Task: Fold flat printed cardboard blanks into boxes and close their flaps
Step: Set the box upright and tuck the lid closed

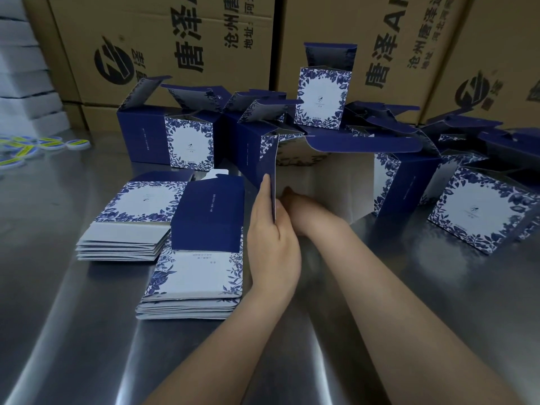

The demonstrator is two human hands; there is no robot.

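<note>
A half-opened blue and white floral box (327,176) lies on its side in the middle of the steel table (87,331), its open end facing me. My left hand (271,244) grips the box's left wall edge, fingers outside and thumb at the rim. My right hand (295,206) reaches inside the box, its fingers hidden in there. Two stacks of flat printed blanks (193,258) (131,223) lie to the left of my hands.
Several folded boxes with open top flaps (175,133) (321,95) (485,209) stand across the back and right of the table. Large brown shipping cartons (181,45) form a wall behind. Round yellow-blue lids (35,147) lie at far left.
</note>
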